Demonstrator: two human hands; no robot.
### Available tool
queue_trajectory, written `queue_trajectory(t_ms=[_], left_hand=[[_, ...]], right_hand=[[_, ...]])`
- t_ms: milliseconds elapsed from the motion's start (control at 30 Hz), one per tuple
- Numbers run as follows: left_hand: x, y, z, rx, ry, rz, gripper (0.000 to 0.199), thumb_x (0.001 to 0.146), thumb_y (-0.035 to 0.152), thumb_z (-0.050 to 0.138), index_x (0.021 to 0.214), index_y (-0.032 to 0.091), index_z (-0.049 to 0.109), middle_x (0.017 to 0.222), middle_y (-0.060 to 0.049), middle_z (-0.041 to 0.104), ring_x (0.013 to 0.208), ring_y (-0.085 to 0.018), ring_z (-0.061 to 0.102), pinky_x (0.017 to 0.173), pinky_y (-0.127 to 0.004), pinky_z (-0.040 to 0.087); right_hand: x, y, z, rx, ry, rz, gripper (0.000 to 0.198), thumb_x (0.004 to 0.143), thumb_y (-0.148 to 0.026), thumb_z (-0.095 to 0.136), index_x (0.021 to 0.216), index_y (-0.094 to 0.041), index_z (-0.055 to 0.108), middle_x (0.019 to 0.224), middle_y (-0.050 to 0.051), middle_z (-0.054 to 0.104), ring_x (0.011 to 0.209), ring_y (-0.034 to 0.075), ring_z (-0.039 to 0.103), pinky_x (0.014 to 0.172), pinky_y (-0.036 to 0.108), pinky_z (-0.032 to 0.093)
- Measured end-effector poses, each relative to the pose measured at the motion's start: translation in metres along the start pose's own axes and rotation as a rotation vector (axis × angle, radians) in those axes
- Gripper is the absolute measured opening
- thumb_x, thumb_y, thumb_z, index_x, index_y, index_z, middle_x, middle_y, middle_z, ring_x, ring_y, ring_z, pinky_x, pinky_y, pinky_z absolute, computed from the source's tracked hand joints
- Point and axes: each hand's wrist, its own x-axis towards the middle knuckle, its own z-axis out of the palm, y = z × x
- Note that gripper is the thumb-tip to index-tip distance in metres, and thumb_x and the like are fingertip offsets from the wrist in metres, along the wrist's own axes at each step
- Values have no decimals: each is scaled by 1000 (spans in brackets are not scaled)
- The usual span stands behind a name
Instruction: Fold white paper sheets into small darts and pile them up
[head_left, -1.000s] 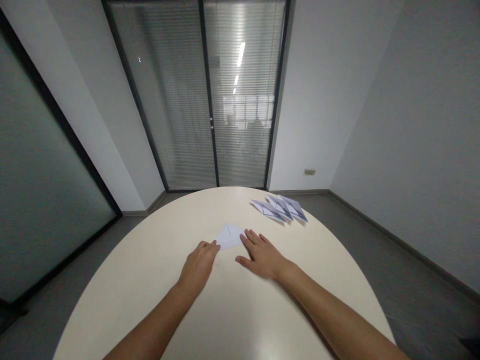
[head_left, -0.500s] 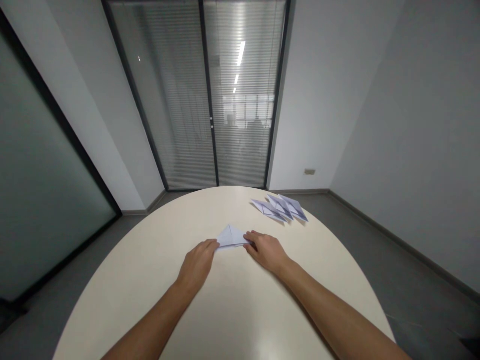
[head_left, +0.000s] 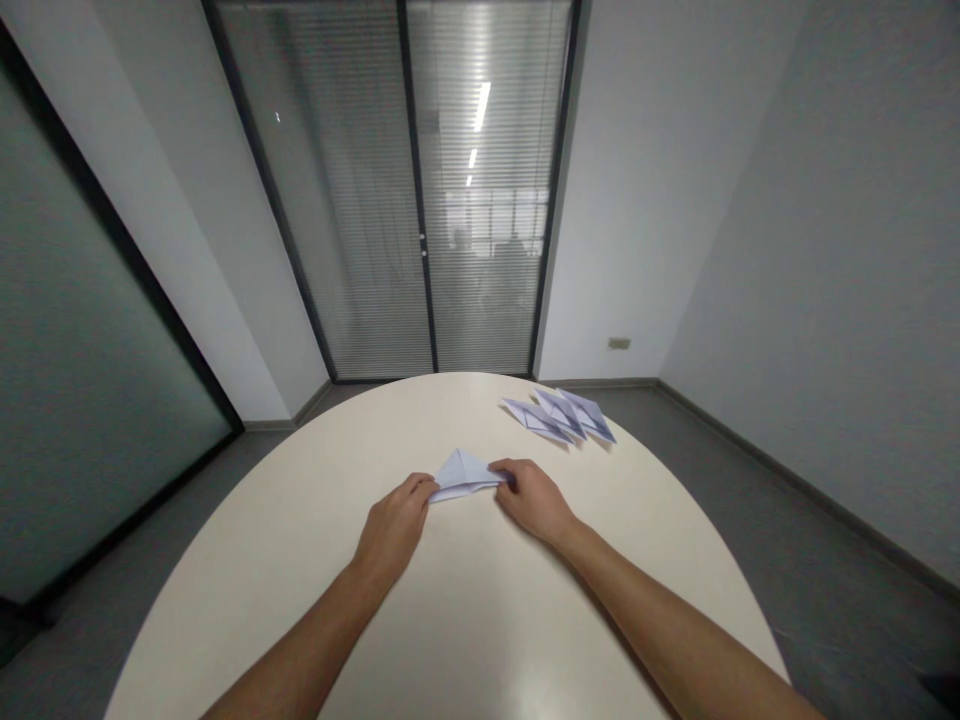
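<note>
A folded sheet of pale paper (head_left: 463,472) lies near the middle of the table, its peak pointing away from me and a folded strip along its near edge. My left hand (head_left: 397,515) grips its left corner between thumb and fingers. At the right corner, my right hand (head_left: 534,497) pinches the paper, with fingertips on top and the thumb at the near side. Both corners are partly hidden under the fingers.
Several folded paper pieces (head_left: 559,415) overlap at the far right of the round cream table (head_left: 300,580). Beyond the table's far edge stands a glass door with blinds (head_left: 487,300). Grey walls flank it, with a socket plate (head_left: 619,343) low on the right.
The strip along the paper's near edge shows more now. My right fingers have curled in more tightly at the right corner, and the left hand has hardly moved.
</note>
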Motion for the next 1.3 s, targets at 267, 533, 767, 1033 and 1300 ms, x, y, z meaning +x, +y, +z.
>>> queue_trajectory(t_ms=[267,533,767,1033,1300], left_hand=[[-1,3,-5,-38,31,15,26,95,13,47,111,24,66,112,-2,69,98,-17,68,89,-27,52],[-3,-1,1,-145,126,35,26,97,17,42,108,21,64,106,-5,70,94,-19,68,87,-31,53],[0,1,10,-371,224,-67,22,94,23,45,108,20,62,100,-6,69,86,-18,68,77,-29,55],[5,5,22,-671,150,-170,31,88,23,51,119,19,51,94,-3,65,72,-14,67,70,-28,54],[7,-2,32,-374,253,-98,55,86,23,60,138,17,42,125,-12,61,118,-25,59,104,-46,46]], right_hand=[[4,-1,5,79,36,97,35,86,-19,48,111,-23,72,109,6,74,101,23,66,91,34,49],[5,-5,-2,117,196,-24,39,84,-11,45,108,-22,73,117,5,72,110,22,65,102,37,47],[3,-7,-8,106,253,-222,48,87,-10,39,126,-23,65,128,5,67,119,22,61,108,40,45],[-1,-14,-9,72,187,-324,54,93,-12,37,144,-27,48,135,5,62,122,21,59,106,38,47],[0,-13,-9,-5,67,-458,42,95,-14,41,131,-25,60,130,6,67,118,21,62,103,39,45]])
